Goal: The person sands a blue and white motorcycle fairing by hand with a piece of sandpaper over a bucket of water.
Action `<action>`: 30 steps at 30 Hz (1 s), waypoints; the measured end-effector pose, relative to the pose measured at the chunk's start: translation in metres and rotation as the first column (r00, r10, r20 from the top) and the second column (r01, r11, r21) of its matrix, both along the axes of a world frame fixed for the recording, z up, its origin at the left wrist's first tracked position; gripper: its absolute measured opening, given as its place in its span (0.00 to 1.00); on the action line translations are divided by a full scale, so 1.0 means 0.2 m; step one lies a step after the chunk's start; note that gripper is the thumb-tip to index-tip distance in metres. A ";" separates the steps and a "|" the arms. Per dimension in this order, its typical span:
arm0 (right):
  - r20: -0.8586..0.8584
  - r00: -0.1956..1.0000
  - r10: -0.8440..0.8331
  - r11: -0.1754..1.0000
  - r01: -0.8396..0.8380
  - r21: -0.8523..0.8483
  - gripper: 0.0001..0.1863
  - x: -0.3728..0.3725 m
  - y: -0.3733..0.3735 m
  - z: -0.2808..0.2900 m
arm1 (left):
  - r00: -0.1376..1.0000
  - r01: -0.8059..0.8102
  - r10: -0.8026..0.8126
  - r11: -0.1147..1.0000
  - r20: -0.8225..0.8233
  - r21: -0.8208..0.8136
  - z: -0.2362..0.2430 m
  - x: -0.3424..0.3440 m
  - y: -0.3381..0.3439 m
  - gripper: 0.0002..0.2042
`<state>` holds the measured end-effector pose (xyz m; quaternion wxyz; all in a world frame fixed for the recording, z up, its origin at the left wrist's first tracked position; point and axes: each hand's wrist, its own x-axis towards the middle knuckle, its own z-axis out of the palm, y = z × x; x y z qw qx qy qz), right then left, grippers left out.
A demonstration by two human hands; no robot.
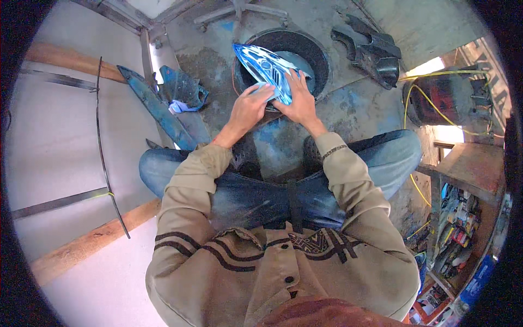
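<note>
A blue and white patterned panel (pixel 261 61), pointed at its far left end and with slots in its middle, is tilted over a round black tub (pixel 321 52). It resembles a motorcycle fairing piece. My right hand (pixel 297 103) grips its near right end, fingers laid over the patterned face and the thumb toward the near edge. My left hand (pixel 248 112) is closed at the panel's near left edge. Under its fingers is a small light-blue piece (pixel 265 92), whose material I cannot tell. Greyish liquid shows in the tub behind the panel.
Dark plastic panels (pixel 376 49) lie on the floor at the far right. A long blue-stained panel (pixel 155 109) leans at the left. A compressor-like machine (pixel 447 101) with a yellow hose and a wooden shelf (pixel 474 169) of tools stand right. A wheeled stand base (pixel 239 12) is beyond the tub.
</note>
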<state>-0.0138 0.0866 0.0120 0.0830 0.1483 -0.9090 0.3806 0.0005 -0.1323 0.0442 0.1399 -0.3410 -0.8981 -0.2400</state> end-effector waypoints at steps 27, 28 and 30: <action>-0.013 1.000 -0.005 1.000 0.005 0.005 0.49 0.00 0.00 -0.02 | 0.997 0.014 -0.023 0.993 0.072 0.121 -0.03 0.05 0.06 0.19; -0.001 1.000 -0.004 1.000 0.004 -0.008 0.50 0.00 0.00 -0.01 | 0.996 0.017 -0.026 0.994 0.083 0.106 -0.04 0.05 0.05 0.21; -0.018 1.000 -0.003 1.000 0.004 0.002 0.50 0.00 -0.01 -0.01 | 0.995 0.022 -0.031 0.996 0.094 0.091 -0.04 0.05 0.05 0.22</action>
